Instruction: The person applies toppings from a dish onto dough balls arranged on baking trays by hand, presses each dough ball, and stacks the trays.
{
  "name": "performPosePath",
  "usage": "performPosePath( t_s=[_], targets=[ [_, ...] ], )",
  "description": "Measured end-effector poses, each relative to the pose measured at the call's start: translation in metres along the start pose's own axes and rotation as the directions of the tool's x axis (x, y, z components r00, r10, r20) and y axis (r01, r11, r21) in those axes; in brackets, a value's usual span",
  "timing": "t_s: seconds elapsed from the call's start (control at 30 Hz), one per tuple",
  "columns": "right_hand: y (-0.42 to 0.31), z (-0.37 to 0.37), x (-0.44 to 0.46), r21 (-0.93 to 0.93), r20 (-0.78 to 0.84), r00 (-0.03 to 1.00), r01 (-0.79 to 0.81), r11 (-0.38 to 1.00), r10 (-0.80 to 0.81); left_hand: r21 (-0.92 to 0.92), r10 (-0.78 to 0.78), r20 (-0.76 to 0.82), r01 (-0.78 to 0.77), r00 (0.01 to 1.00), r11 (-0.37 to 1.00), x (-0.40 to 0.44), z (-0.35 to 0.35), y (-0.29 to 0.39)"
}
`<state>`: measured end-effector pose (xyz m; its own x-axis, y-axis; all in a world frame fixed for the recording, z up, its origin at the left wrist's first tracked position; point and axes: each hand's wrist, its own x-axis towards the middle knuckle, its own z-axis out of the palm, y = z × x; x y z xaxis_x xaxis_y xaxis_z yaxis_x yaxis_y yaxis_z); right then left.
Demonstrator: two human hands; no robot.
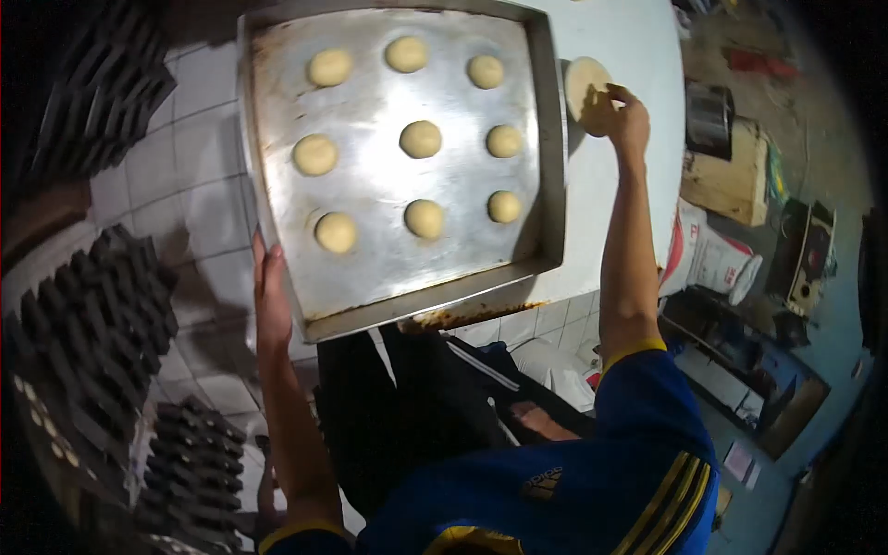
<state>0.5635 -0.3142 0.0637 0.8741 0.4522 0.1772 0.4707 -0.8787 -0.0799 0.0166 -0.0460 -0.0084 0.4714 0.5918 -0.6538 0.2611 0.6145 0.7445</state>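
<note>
A square metal tray (pixel 435 289) with several round pale dough balls (pixel 421 139) in rows fills the upper middle of the view. My left hand (pixel 272 301) is closed on the tray's left side near its lower corner, thumb at the rim. To the right of the tray, my right hand (pixel 624 120) pinches the edge of a pale flat round disc (pixel 585 88), which is over the white table (pixel 583 213). What the disc is made of cannot be told.
Stacked dark metal racks (pixel 92 324) stand along the left over a tiled floor (pixel 208 194). At the right are a metal pot (pixel 709 120), a wooden box (pixel 731 180), red and white sacks (pixel 712 254) and a low shelf (pixel 740 370).
</note>
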Motion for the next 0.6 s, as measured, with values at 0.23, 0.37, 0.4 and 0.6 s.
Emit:
performPosePath(
  t_s=[0.23, 0.37, 0.4, 0.6],
  targets=[
    [0.008, 0.01, 0.005, -0.131, 0.028, 0.996, 0.087, 0.988, -0.084, 0.009, -0.023, -0.014, 0.023, 1.0, 1.0, 0.014, -0.022, -0.032],
    [0.01, 0.001, -0.003, 0.156, 0.006, 0.997, -0.082, 0.984, 0.082, -0.083, 0.0, 0.063, 0.005, 0.998, 0.997, 0.003, -0.006, -0.01],
    [0.02, 0.002, -0.003, 0.309, 0.035, 0.994, -0.105, 0.945, 0.099, -0.078, -0.005, 0.035, 0.008, 0.999, 0.997, 0.003, -0.007, -0.012],
    [-0.086, -0.047, -0.087, 0.631, 0.448, 0.89, -0.386, 0.673, 0.09, 0.029, 0.017, 0.024, -0.018, 1.0, 0.999, 0.0, 0.002, 0.005]
  ],
)
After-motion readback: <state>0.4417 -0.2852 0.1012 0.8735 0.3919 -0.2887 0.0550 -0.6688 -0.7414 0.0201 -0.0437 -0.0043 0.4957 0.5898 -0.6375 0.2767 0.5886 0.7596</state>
